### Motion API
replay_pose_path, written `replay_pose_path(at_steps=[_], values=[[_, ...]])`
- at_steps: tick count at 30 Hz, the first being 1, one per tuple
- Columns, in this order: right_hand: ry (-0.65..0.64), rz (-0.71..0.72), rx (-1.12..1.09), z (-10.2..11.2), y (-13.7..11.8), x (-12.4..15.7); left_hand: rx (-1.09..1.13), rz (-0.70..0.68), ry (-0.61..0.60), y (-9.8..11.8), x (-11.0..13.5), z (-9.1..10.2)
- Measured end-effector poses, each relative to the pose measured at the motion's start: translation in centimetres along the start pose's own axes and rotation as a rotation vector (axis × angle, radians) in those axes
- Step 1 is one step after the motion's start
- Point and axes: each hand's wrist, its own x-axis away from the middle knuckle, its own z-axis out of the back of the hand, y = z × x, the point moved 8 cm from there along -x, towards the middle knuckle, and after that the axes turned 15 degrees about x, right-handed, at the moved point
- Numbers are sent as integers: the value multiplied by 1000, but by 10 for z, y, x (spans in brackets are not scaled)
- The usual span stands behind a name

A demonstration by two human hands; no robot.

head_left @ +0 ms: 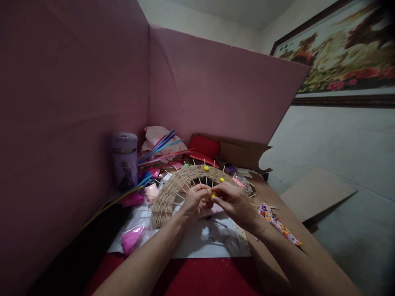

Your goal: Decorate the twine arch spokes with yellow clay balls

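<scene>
since it looks small, our left fingers (201, 188) and right fingers (221, 188) pinch the yellow piece (209, 197), the woven arch (177, 185) at ten o'clock.

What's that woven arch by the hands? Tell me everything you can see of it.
The woven arch is a broad, curved tan band, seemingly of twine worked in rows around thin pale sticks, whose ends poke out along both edges. Two yellow pieces sit on it, one near the top, one farther right. It bows away from the person, its left end near a white sheet. The right hand hides part of its right side; whether it touches is unclear.
</scene>
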Motion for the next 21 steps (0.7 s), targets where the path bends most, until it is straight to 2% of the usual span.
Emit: replay_pose_path(at_steps=[6, 11, 15, 21], values=[[20, -37, -31, -2, 5, -1, 12, -40, 3, 2, -2, 1], [56, -35, -12, -1, 9, 0, -35, -23, -69, 1, 0, -3], [33, -44, 3, 0, 12, 2, -65, 4, -83, -1, 0, -4], [-48, -63, -97, -6, 15, 0, -99, -98, -28, 5, -3, 0]])
